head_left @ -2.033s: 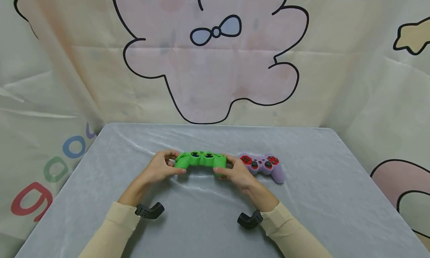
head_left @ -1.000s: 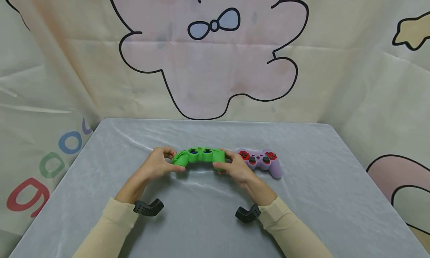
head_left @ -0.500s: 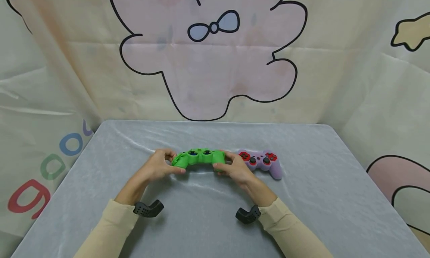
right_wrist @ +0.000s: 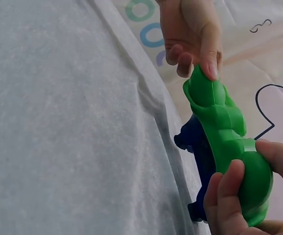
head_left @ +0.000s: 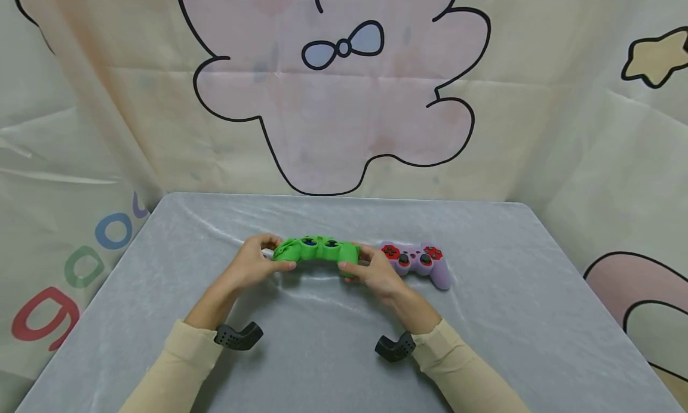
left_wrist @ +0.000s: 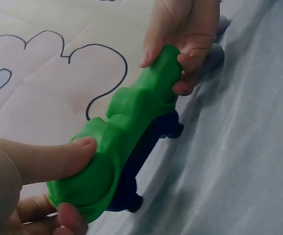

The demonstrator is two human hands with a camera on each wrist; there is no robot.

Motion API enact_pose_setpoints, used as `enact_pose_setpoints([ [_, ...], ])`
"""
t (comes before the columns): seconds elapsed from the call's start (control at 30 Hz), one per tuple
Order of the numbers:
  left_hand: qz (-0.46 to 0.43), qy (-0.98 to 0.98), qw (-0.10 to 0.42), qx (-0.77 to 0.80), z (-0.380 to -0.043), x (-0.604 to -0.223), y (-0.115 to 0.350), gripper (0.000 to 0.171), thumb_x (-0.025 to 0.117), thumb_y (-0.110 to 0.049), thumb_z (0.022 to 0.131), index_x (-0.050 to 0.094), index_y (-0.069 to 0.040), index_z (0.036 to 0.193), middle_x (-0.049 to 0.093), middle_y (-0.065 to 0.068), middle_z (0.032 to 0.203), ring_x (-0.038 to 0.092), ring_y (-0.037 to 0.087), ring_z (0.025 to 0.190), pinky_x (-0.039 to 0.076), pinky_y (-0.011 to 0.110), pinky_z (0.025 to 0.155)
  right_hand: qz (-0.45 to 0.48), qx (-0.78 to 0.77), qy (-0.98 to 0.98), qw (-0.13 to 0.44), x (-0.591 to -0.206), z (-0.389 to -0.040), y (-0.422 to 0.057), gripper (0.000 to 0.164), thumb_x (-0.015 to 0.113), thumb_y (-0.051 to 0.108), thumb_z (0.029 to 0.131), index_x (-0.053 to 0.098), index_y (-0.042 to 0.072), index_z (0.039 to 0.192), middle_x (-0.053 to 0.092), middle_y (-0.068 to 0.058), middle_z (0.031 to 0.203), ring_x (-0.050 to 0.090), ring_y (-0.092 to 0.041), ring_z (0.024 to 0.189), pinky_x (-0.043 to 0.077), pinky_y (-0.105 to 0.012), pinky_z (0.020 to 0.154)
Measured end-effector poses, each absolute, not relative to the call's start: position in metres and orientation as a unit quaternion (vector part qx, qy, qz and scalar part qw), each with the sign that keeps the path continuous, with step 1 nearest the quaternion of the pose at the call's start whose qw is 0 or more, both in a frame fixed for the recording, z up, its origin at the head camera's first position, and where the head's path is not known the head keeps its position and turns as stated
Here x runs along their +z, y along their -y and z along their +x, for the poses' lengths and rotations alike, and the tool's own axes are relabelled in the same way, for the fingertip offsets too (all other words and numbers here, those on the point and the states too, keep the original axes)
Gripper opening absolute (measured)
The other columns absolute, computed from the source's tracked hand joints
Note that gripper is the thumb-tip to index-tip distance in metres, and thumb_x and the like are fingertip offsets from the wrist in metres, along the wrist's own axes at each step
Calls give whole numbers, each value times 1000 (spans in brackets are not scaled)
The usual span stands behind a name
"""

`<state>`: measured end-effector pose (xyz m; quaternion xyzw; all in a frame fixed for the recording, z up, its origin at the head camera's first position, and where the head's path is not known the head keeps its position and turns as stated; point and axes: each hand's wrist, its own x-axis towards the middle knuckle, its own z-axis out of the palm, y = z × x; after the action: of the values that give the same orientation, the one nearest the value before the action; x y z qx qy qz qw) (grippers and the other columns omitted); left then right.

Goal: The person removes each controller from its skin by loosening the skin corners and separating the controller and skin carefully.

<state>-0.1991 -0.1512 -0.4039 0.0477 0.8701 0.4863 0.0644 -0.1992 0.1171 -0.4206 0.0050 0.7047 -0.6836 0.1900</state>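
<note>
A game controller in a bright green rubbery cover (head_left: 317, 250) is held between both hands above the table. Its dark blue body (left_wrist: 140, 156) shows beneath the cover in both wrist views. My left hand (head_left: 252, 264) grips the left end, thumb (left_wrist: 68, 157) pressed on the green cover. The opposite end is pinched by my right hand (head_left: 376, 274) between thumb and curled fingers, as the right wrist view shows. Just right of that hand lies a second controller (head_left: 416, 261), purple with red button pads and black sticks, its left side partly hidden by the hand.
A grey-blue cloth covers the table (head_left: 322, 353), wrinkled in places. Behind it hangs a pale printed curtain (head_left: 344, 120). Each wrist wears a black curved bracket (head_left: 239, 336).
The hands and green-covered controller have shifted very slightly left, while the left hand's fingers have moved a little at the controller's left end. The purple controller lies where it was.
</note>
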Motion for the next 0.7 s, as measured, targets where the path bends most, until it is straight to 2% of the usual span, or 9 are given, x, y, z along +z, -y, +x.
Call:
enact_pose_setpoints([
  [0.17,50,-876,47,477,-199,-407,151,36,86,-16,80,67,0,106,69,16,112,58,31,110,42,33,84,6,-679,-711,184,-421,-200,-117,68,68,1,94,38,1,154,48,-24,140,63,-11,75,55,-23,72],
  [0.3,46,-883,45,465,-198,-407,151,36,86,-17,80,68,0,105,69,16,109,58,30,106,41,33,84,4,-686,-705,182,-420,-201,-117,65,67,0,94,39,0,153,50,-23,137,62,-11,76,55,-22,72],
  [0.43,40,-886,57,459,-197,-404,151,35,86,-21,80,68,-2,104,68,15,107,57,28,101,40,32,79,10,-691,-698,186,-419,-201,-117,62,67,2,95,42,1,151,53,-19,131,64,-11,79,55,-21,72],
  [0.7,22,-889,74,452,-197,-402,148,37,86,-21,81,68,-2,106,67,16,108,56,27,100,40,31,77,11,-696,-693,186,-419,-199,-118,57,67,1,95,46,0,149,54,-18,127,65,-11,80,55,-21,71],
])
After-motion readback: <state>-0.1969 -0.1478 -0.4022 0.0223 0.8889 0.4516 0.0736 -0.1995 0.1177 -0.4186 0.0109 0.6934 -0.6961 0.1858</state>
